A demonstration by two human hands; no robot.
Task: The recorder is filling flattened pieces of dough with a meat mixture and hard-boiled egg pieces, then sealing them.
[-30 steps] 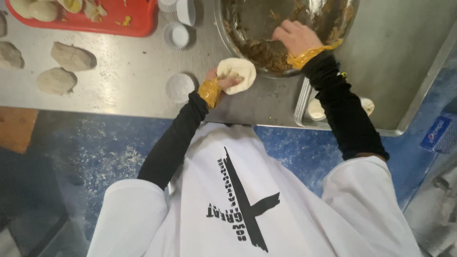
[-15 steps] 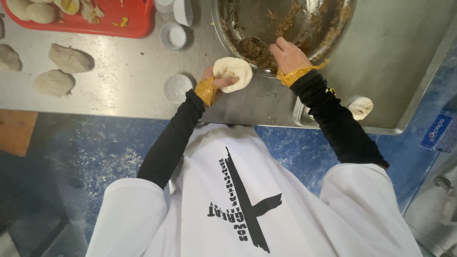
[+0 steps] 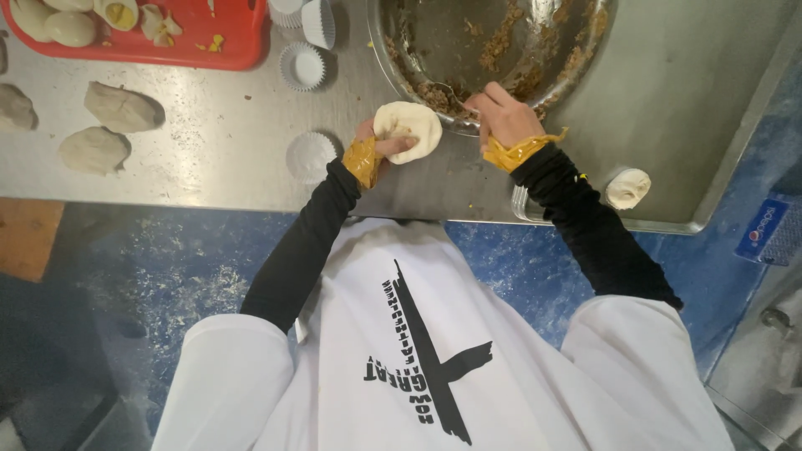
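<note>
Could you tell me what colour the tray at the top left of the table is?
The tray is red, seen in the head view.

Blue rectangular package [image 3: 770, 231] with a small round red, white and blue emblem, at the right edge of the view, just off the surface's [image 3: 234, 167] right corner, lying tilted, partly cut by the frame, no signs or screens

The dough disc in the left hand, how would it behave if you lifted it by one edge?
The dough disc looks soft: it curves over the left hand, so it would probably droop and stretch. It seems thin and light. Its matte surface suggests slightly tacky, not slippery.
</note>
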